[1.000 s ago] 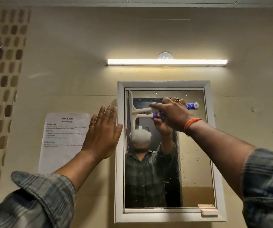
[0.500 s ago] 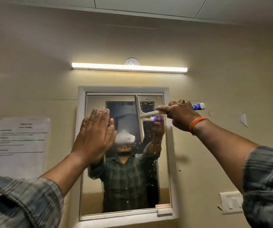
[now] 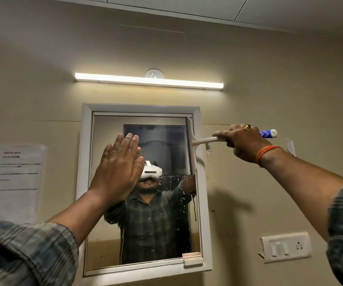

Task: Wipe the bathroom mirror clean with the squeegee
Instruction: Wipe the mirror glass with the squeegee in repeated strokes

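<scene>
Head view showed both arms raised toward the wall-mounted mirror [image 3: 166,145]. The left hand [image 3: 118,170] was flat with straight fingers together, palm toward the glass near the mirror's left half; contact with the glass could not be told. The right hand [image 3: 241,142] was clenched around the squeegee [image 3: 195,141] handle, its blade upright along the mirror's upper right edge. Droplets speckled the glass below the blade. Writing on the paper sheet [image 3: 9,182] taped left of the mirror was too blurred to read.
</scene>
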